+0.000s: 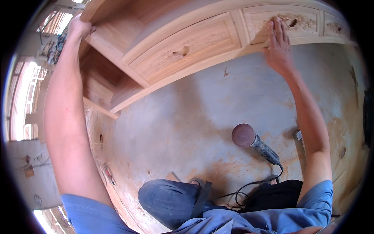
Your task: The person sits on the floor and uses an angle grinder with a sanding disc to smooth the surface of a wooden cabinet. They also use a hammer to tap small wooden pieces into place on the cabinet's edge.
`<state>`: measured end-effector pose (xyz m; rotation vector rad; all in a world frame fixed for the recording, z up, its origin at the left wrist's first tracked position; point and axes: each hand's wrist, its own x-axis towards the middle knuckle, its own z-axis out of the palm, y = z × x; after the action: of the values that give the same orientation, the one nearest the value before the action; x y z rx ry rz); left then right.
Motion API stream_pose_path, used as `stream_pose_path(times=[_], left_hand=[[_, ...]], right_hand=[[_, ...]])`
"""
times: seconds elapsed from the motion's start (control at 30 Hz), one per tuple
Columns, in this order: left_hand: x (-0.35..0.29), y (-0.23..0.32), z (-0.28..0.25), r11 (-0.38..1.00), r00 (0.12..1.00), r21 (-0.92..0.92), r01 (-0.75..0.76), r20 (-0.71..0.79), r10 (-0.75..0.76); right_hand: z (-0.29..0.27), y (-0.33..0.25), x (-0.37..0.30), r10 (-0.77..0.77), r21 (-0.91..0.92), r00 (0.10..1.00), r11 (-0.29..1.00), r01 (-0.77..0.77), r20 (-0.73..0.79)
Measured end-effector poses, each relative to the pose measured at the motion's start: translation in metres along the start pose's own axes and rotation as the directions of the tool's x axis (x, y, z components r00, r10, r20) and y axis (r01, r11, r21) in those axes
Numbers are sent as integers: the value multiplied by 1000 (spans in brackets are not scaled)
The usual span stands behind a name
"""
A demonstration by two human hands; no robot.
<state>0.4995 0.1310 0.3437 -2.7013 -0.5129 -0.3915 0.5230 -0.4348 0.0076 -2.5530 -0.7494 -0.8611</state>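
While 1 corded sander [263, 148] lies on the floor [171, 117] before the knees [163, 199], the wooden cabinet [163, 64] stands beyond, a carved drawer front [304, 25] under the flattened right hand [279, 48], a frame edge [102, 47] clasped by the left hand [79, 29].

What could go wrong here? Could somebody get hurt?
Maybe! The black cord loops by the person's foot, so it might trip them. The power tool has a bare disc that could scrape skin if it got switched on. And the right hand is on a carved drawer front, which might have splinters.
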Motion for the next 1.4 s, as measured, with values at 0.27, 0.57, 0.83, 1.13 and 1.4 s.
stream_pose_path(times=[0.27,0.57,0.83,1.13,1.4], left_hand=[[-22,22,-23,986,987,55,160,14,-161],[44,-38,17,995,995,60,84,55,-87],[12,28,0,980,987,169,102,110,-121],[17,17,-1,962,975,217,164,111,-191],[11,19,-1,983,991,139,122,40,-129]], right_hand=[[-9,4,-3,-31,-33,998,999,32,56],[-8,-1,0,9,-96,992,995,3,125],[-7,10,-1,18,-91,996,996,-10,88],[1,-2,0,50,-60,993,997,-44,109],[-5,-2,7,107,-153,982,985,-83,153]])
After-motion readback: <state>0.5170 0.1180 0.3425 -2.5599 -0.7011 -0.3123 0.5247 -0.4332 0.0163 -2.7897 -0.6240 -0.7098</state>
